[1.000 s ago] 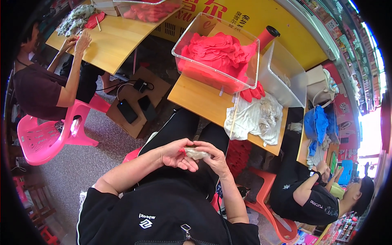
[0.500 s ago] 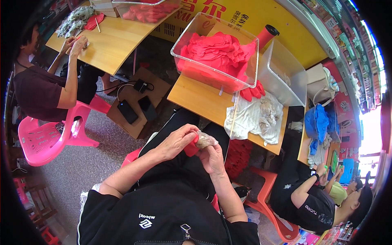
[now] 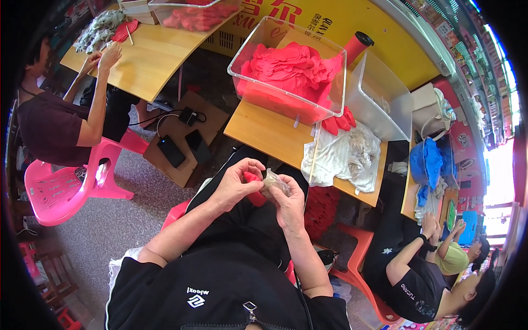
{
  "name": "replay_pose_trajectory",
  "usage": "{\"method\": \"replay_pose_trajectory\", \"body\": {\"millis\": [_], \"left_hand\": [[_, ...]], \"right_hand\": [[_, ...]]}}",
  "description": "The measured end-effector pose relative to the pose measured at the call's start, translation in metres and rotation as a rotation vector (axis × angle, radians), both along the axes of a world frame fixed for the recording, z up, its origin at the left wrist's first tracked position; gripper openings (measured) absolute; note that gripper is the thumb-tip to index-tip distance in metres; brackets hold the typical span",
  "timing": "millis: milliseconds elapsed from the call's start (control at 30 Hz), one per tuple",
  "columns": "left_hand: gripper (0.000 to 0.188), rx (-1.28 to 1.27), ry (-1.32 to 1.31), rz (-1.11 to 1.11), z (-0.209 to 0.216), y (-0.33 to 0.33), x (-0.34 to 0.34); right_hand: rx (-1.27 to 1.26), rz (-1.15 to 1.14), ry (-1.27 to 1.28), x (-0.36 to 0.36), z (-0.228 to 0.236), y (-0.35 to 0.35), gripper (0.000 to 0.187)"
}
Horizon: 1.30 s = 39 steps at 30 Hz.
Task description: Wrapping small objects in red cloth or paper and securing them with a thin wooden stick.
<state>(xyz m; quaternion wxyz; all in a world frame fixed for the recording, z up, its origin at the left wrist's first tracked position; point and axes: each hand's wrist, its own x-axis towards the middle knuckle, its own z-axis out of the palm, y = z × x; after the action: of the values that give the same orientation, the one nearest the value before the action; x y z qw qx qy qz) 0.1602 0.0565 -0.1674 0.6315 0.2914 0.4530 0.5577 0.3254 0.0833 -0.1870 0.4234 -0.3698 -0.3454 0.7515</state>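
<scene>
Above my lap, my left hand (image 3: 233, 191) is closed, its fingers curled and the thumb pressed on a small red cloth piece (image 3: 256, 198). Close beside it, my right hand (image 3: 290, 205) pinches a crumpled, translucent greyish-beige wad (image 3: 271, 179) that looks like thin film or sheer fabric. The wad touches the red cloth, and both hands meet around the two. My fingers partly cover them, so I cannot tell whether one is inside the other.
Ahead, a clear bin (image 3: 286, 113) of red cloth pieces stands on a wooden table (image 3: 258, 129). White cloth (image 3: 330, 159) lies at its right, near an empty clear bin (image 3: 379, 104). People work at left and right. Phones (image 3: 171, 152) rest on cardboard. A pink chair (image 3: 52, 190) stands left.
My left fingers have lifted and curled, and my right thumb has shifted up over the greyish wad, covering more of it. The right-hand co-worker's hands have come up together.
</scene>
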Motion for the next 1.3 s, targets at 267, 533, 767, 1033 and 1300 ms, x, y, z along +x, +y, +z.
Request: {"method": "replay_pose_trajectory", "body": {"millis": [267, 533, 767, 1033, 1300], "left_hand": [[0.02, 0.007, 0.083, -0.19, -0.016, -0.004, -0.007], [0.013, 0.138, 0.62, -0.127, 0.01, -0.006, -0.012], [0.01, 0.199, 0.597, -0.127, 0.002, -0.006, -0.017], [0.015, 0.088, 0.255, -0.168, -0.009, -0.006, -0.016], [0.015, 0.121, 0.126, -0.093, -0.02, -0.005, -0.007]], "right_hand": [[-0.097, -0.004, -0.004, 0.0, -0.003, -0.003, 0.027], [-0.002, -0.011, -0.048, -0.005, 0.006, -0.002, 0.034], [0.109, 0.027, -0.134, 0.0, 0.002, 0.0, 0.032], [0.16, 0.168, -0.122, 0.014, 0.008, 0.01, 0.024], [0.153, 0.182, -0.117, 0.014, 0.01, 0.006, 0.018]]}}
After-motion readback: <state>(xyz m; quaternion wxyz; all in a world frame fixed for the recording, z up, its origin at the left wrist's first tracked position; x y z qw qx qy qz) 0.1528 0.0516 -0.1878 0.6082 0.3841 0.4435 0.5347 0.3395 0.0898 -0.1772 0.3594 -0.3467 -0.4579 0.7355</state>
